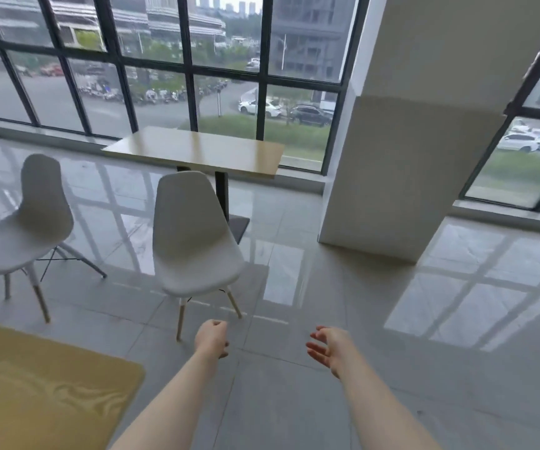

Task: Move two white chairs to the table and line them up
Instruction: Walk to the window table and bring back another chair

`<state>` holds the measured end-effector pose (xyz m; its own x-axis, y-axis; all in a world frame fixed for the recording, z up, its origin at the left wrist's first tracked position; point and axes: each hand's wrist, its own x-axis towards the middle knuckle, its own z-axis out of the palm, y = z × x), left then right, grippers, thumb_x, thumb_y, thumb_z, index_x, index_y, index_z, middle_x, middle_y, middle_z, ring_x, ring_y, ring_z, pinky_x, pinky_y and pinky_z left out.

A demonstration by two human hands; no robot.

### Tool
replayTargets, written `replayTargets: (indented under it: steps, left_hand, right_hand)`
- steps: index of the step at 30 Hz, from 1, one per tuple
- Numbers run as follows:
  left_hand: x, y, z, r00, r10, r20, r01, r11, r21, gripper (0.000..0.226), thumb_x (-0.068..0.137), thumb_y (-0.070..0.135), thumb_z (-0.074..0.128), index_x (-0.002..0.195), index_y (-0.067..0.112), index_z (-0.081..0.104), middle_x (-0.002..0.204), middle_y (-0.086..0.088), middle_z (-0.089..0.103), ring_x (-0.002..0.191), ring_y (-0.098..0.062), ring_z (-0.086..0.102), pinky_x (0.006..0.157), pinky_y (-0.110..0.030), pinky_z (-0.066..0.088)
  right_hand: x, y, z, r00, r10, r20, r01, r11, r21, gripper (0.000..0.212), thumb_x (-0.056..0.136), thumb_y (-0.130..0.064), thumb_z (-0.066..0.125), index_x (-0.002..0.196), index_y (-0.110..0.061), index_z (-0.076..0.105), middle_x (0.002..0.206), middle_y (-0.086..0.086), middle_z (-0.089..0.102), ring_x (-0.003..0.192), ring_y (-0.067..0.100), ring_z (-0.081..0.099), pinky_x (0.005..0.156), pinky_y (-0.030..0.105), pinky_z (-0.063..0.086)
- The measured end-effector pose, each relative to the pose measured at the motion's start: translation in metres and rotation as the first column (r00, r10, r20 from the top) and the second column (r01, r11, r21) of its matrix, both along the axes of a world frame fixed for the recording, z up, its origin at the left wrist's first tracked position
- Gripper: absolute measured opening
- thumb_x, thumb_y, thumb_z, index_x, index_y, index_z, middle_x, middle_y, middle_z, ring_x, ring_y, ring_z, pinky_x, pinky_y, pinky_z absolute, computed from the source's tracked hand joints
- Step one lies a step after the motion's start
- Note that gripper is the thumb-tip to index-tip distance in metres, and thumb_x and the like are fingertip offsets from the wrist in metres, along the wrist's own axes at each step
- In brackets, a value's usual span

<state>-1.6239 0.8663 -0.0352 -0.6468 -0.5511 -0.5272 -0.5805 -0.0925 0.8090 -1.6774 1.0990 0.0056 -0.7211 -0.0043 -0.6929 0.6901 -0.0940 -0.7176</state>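
Two white shell chairs stand on the tiled floor in front of a light wooden table (197,151) by the window. The nearer chair (194,238) is right before the table's dark pedestal, its back toward the table. The other chair (31,222) stands to the left, turned sideways and apart from the table. My left hand (211,337) hovers just below the nearer chair's front legs, fingers curled in, holding nothing. My right hand (328,347) is out to the right with fingers spread, empty.
A broad white pillar (408,157) rises right of the table. A yellow wooden tabletop (41,391) fills the lower left corner. Black-framed windows (194,66) line the far wall. Glossy floor tiles (359,319) spread between me and the chairs.
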Motion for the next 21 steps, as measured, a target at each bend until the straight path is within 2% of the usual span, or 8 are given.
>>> replayTargets:
  steps: [3, 5, 7, 11, 15, 21]
  left_hand:
    - [-0.068, -0.016, 0.009, 0.996, 0.09, -0.016, -0.09, 0.996, -0.01, 0.021, 0.093, 0.019, 0.043, 0.104, 0.009, 0.058, 0.09, -0.006, 0.056, 0.076, -0.024, 0.058, 0.063, -0.032, 0.051]
    - [-0.107, -0.027, 0.01, 0.988, 0.157, -0.007, -0.157, 0.987, -0.015, 0.019, 0.092, 0.017, 0.044, 0.101, 0.01, 0.058, 0.085, -0.006, 0.056, 0.075, -0.025, 0.058, 0.063, -0.032, 0.05]
    - [-0.146, -0.041, 0.002, 0.975, 0.222, 0.006, -0.222, 0.975, -0.014, 0.018, 0.09, 0.016, 0.044, 0.099, 0.009, 0.059, 0.082, -0.006, 0.055, 0.073, -0.026, 0.057, 0.061, -0.032, 0.051]
    - [-0.238, -0.068, -0.021, 0.947, 0.319, 0.047, -0.32, 0.947, 0.02, 0.02, 0.091, 0.014, 0.045, 0.102, 0.005, 0.059, 0.082, -0.01, 0.054, 0.07, -0.026, 0.057, 0.052, -0.029, 0.048]
    - [-0.348, -0.091, -0.031, 0.942, 0.332, 0.059, -0.336, 0.936, 0.104, 0.015, 0.092, 0.011, 0.043, 0.102, 0.006, 0.053, 0.093, -0.014, 0.052, 0.066, -0.023, 0.053, 0.053, -0.027, 0.046]
    - [-0.492, -0.133, -0.005, 0.907, 0.421, -0.031, -0.415, 0.903, 0.112, 0.019, 0.089, 0.015, 0.043, 0.099, 0.007, 0.057, 0.09, -0.01, 0.055, 0.074, -0.026, 0.056, 0.057, -0.028, 0.049]
  right_hand:
    - [-0.094, -0.011, 0.021, 0.997, 0.055, -0.047, -0.053, 0.998, 0.043, 0.024, 0.093, 0.003, 0.042, 0.112, -0.006, 0.054, 0.104, 0.013, 0.059, 0.069, 0.025, 0.061, 0.05, 0.03, 0.056]
    - [-0.149, -0.027, 0.028, 0.99, 0.129, -0.056, -0.126, 0.991, 0.054, 0.023, 0.093, 0.003, 0.042, 0.11, -0.006, 0.054, 0.101, 0.012, 0.06, 0.07, 0.025, 0.06, 0.061, 0.034, 0.056]
    - [-0.199, -0.047, 0.028, 0.977, 0.207, -0.057, -0.204, 0.978, 0.052, 0.022, 0.093, 0.003, 0.043, 0.109, -0.006, 0.054, 0.105, 0.013, 0.06, 0.071, 0.025, 0.061, 0.066, 0.036, 0.056]
    - [-0.3, -0.089, 0.012, 0.94, 0.334, -0.066, -0.329, 0.941, 0.073, 0.025, 0.092, 0.001, 0.044, 0.113, -0.007, 0.055, 0.111, 0.013, 0.061, 0.076, 0.027, 0.064, 0.056, 0.032, 0.057]
    - [-0.404, -0.119, 0.001, 0.937, 0.349, 0.021, -0.349, 0.937, 0.022, 0.025, 0.089, 0.005, 0.043, 0.108, -0.006, 0.056, 0.097, 0.01, 0.062, 0.074, 0.027, 0.063, 0.05, 0.029, 0.055]
    - [-0.582, -0.167, 0.03, 0.907, 0.414, -0.073, -0.409, 0.91, 0.072, 0.028, 0.089, 0.006, 0.045, 0.113, -0.006, 0.056, 0.11, 0.014, 0.062, 0.078, 0.028, 0.065, 0.058, 0.033, 0.054]
